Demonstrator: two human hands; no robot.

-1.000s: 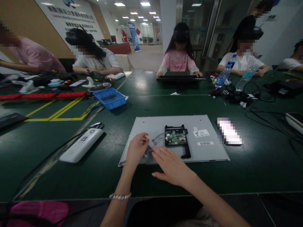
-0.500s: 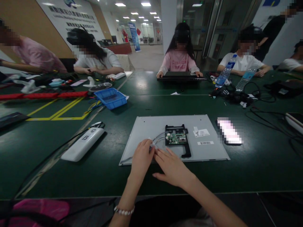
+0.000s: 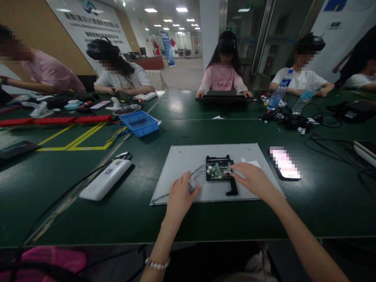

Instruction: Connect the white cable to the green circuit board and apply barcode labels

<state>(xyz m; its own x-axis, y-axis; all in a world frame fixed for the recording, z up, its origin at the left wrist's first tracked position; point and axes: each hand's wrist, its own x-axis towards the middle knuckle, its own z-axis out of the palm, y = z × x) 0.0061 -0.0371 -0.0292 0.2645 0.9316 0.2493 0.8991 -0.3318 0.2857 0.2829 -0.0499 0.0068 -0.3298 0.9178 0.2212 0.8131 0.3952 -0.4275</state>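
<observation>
A flat grey panel (image 3: pixel 217 150) lies on the green table in front of me. On it sits a black bracket (image 3: pixel 232 187) with a green circuit board (image 3: pixel 216 171) in it. Thin grey cables (image 3: pixel 199 171) run from the board's left side to a small grey patch (image 3: pixel 192 184), perhaps tape. My left hand (image 3: pixel 179 192) rests at that patch, thumb spread from the fingers on either side of it. At the right edge of the board and bracket are the fingertips of my right hand (image 3: pixel 254 181), thumb and forefinger apart. A white label (image 3: pixel 249 161) is partly covered by this hand.
A phone (image 3: pixel 284 162) lies right of the panel, a white power bank (image 3: pixel 106 178) with a cable to the left. Farther back are a blue plastic basket (image 3: pixel 139 123), two water bottles (image 3: pixel 279 91) and tangled black cables (image 3: pixel 289 119). Several people sit around the table.
My right hand has left the grey patch and moved right to the board's edge. The patch now shows beside my left hand, whose thumb has spread outward.
</observation>
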